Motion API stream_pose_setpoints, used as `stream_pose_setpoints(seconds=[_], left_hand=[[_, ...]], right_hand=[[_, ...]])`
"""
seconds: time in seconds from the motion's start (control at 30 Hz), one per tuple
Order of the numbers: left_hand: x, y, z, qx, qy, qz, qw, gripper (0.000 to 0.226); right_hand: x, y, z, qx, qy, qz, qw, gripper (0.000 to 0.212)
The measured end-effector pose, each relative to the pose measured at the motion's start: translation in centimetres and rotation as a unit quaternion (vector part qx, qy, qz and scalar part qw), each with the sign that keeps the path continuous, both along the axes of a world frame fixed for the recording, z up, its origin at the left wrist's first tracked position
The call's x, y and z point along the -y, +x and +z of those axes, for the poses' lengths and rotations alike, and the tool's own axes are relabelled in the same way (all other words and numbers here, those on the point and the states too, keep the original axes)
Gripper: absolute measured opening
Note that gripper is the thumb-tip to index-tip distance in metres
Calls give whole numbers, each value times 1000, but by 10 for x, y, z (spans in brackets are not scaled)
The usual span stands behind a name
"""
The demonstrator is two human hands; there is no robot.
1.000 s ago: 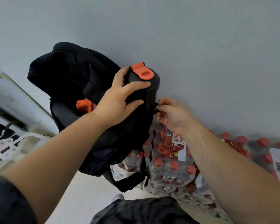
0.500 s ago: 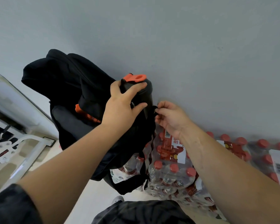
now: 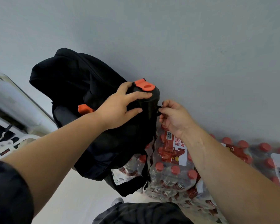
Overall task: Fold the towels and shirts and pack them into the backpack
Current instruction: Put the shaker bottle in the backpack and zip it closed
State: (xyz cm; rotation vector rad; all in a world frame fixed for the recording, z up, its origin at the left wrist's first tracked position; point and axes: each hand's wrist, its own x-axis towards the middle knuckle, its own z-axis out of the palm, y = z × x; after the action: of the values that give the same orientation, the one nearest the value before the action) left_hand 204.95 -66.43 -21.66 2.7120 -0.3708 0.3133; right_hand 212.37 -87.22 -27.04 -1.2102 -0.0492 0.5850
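- The grey wall [image 3: 184, 46] filled the upper half of the view, from 9 o'clock round to 3 o'clock.
- The black backpack [image 3: 74, 81] leaned against it, at about 10 o'clock from the view's centre. It rested on shrink-wrapped water packs [image 3: 173, 172] with red caps, which spread away toward 4 o'clock.
- No towel or shirt showed. Whether any lay inside the backpack could not be told, and only an orange piece [image 3: 85, 109] peeped from its dark folds.
- A black bottle [image 3: 145, 101] with an orange lid [image 3: 144, 84] stood at the backpack's 3 o'clock edge. Its long axis was near upright, tipped toward 1 o'clock, and its lower body was lost against the black fabric.
- The left hand [image 3: 118, 109] had its grip curled round the bottle's shoulder, fingers spread just under the lid.
- The right hand [image 3: 174, 117] sat just at 3 o'clock of the bottle. Its grip had narrowed to a pinch of thumb and forefinger on a small black tab [image 3: 159, 109] at the fabric's edge.
- By my judgement, the coming move would run down the bottle's axis toward 7 o'clock. The left hand, already on the bottle, would drive it, and the right would hold the edge taut.
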Motion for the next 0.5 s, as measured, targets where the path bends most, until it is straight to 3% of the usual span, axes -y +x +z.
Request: stream_pose_setpoints(seconds=[0.13,0.3,0.5], left_hand=[[4,-4,-4,-9,2,46,999,56],[10,6,5,-33,-103,49,993,39],[6,6,-5,-57,-81,-6,995,37]], right_hand=[[-1,2,0,-1,-8,3,1000,32],[-1,4,0,3,1,12,1000,32],[4,3,-2,2,-2,11,1000,33]])
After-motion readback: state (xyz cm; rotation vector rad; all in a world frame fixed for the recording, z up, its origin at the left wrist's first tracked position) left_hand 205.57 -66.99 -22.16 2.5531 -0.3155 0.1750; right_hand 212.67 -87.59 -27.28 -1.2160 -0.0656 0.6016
